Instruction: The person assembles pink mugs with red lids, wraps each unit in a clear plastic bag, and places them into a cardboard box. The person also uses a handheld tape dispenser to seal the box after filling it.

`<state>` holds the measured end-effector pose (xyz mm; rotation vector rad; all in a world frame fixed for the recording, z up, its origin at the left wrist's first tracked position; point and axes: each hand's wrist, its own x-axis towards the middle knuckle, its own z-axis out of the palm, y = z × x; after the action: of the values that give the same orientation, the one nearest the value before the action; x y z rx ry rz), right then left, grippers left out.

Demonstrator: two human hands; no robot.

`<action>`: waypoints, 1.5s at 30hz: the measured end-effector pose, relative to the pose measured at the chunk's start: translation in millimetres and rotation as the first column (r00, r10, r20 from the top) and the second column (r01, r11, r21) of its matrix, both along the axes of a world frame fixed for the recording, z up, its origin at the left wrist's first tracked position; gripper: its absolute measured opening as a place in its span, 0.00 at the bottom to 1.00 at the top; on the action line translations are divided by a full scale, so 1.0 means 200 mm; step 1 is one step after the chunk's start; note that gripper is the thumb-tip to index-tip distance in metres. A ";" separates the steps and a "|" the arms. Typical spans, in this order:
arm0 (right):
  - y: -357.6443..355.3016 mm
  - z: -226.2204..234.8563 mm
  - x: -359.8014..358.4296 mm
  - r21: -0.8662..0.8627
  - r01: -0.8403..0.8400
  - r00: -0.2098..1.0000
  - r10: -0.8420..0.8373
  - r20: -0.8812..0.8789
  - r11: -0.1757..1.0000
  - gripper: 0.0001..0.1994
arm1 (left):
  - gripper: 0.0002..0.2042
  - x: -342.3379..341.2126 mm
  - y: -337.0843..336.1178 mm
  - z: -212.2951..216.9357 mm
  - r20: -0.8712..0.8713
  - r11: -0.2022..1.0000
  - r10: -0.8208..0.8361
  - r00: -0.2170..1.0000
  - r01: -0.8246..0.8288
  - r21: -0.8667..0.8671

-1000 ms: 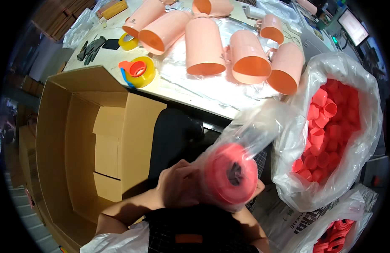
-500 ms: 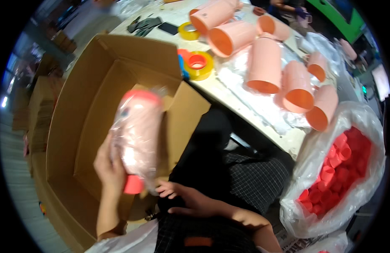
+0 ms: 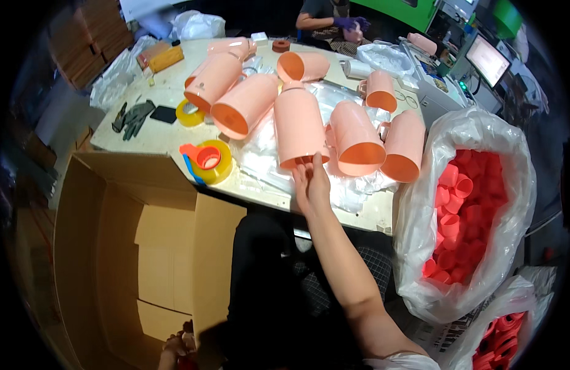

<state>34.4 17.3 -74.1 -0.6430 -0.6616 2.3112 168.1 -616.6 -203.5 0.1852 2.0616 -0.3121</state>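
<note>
Several pale pink jug shells, their open ends toward me, lie or stand on the table. My right hand (image 3: 312, 185) reaches to the middle pink jug shell (image 3: 298, 126), with its fingertips closed on the lower rim. Low in the open cardboard box (image 3: 168, 277), near its inner right side, is my left hand (image 3: 174, 346). Its fingers are curled, and a bit of red (image 3: 187, 362) shows beside them. The lower frame edge hides most of what is under that hand.
Right of me stands a plastic bag (image 3: 414, 265) of red cups, with another bag (image 3: 519, 296) of red parts below it. Tape rolls (image 3: 222, 169), gloves (image 3: 137, 118) and a phone (image 3: 164, 114) lie on the table (image 3: 121, 132). Across it, a person's purple-gloved hands (image 3: 352, 26) hold something pink.
My left hand has gone down low in the box; the plastic-wrapped pink jug it held is no longer plainly visible. My right hand has moved up to the jug shell. The view has shifted.
</note>
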 end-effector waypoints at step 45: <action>-0.12 0.22 1.54 0.835 0.123 0.839 -0.505 0.201 0.536 0.23 | 0.11 -0.09 2.13 0.93 0.460 -0.408 0.601 0.654 -0.244 0.880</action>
<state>342.9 -6.5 -29.6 -0.7309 -1.5282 1.2713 150.3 -191.2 -18.2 0.1574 1.8276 2.1491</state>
